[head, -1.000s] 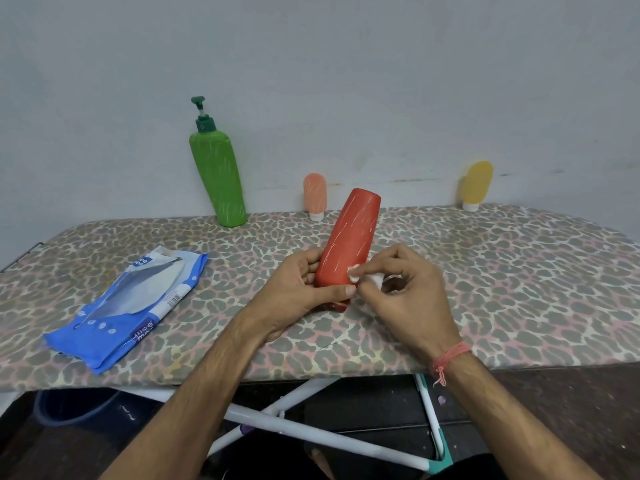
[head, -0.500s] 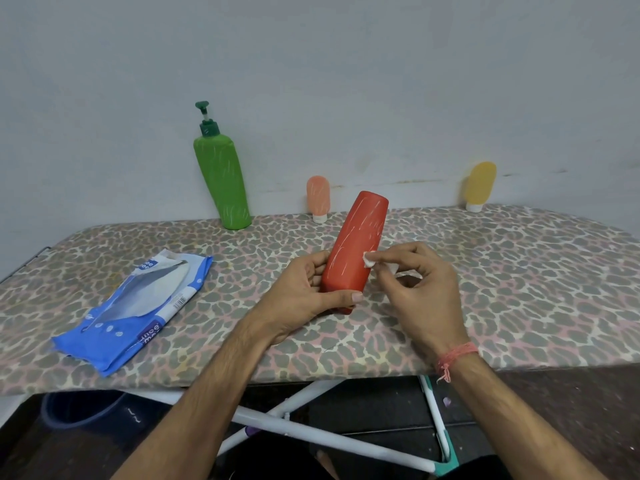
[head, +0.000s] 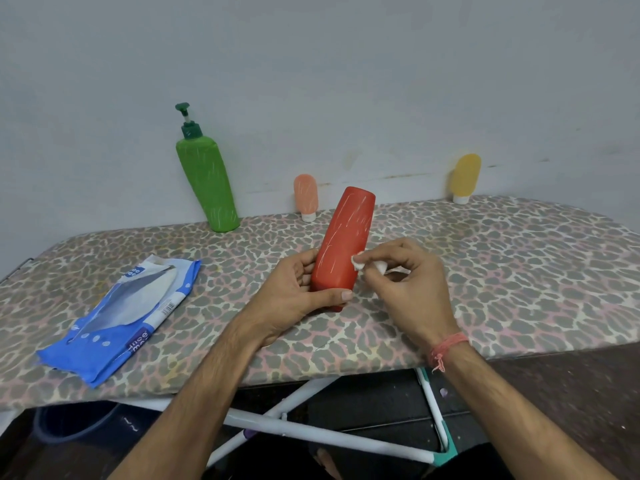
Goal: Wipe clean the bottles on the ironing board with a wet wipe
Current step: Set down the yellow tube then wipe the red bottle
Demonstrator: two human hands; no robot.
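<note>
1. Head view: the left hand point(head: 294, 299) grips the red bottle point(head: 343, 247) low on its body, tilted over the ironing board point(head: 519, 271).
2. The right hand point(head: 408, 285) pinches a balled wet wipe point(head: 360, 265) against the bottle's right side.
3. White streaks show higher up; long strokes along the body, turning the bottle, should clear them.
4. Green bottle point(head: 207, 181) waits by the wall.

We see the red bottle point(head: 343, 251) tilted over the ironing board point(head: 502, 271), its upper end leaning away toward the wall, white streaks on its side. A crumpled white wet wipe point(head: 360, 265) touches its right edge. The green pump bottle point(head: 207, 181), the small peach bottle point(head: 306, 197) and the yellow bottle point(head: 465, 176) stand along the board's far edge.
</note>
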